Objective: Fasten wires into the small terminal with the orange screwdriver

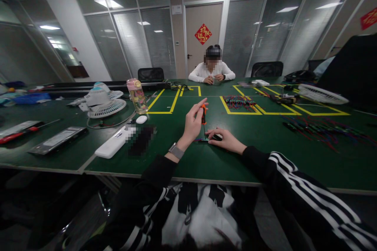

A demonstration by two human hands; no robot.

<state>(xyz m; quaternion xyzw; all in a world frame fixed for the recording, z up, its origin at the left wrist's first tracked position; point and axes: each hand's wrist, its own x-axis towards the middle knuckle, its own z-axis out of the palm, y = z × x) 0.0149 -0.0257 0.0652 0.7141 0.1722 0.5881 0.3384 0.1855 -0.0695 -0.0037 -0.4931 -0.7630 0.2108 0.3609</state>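
The orange-handled screwdriver point(203, 113) is standing nearly upright, its thin shaft pointing down at a small dark part point(207, 139) that is lying on the green surface point(182, 164). The left hand point(193, 124), with a watch at the wrist, is pinching the screwdriver's handle between thumb and fingertips, so the handle is sitting at the hand's upper right edge. Just below and right of the screwdriver, the right hand point(225, 140) is lying low on the surface, its fingers closing over the dark part and holding it down; whether the screwdriver's tip is touching the part cannot be told.

Left of the screwdriver a white mouse point(141, 119) is resting, and beyond it a pink bottle point(137, 95) is standing upright. Farther left of the screwdriver two white fans point(103, 102) are lying on the surface, and nearer the front edge a long white box point(112, 146) and a flat grey device point(57, 139) are lying well apart from the screwdriver. Behind and right of the screwdriver a bundle of coloured wires point(240, 102) is sitting inside a yellow-taped square. Far behind the screwdriver, a person in white point(212, 72) is sitting at the opposite side.
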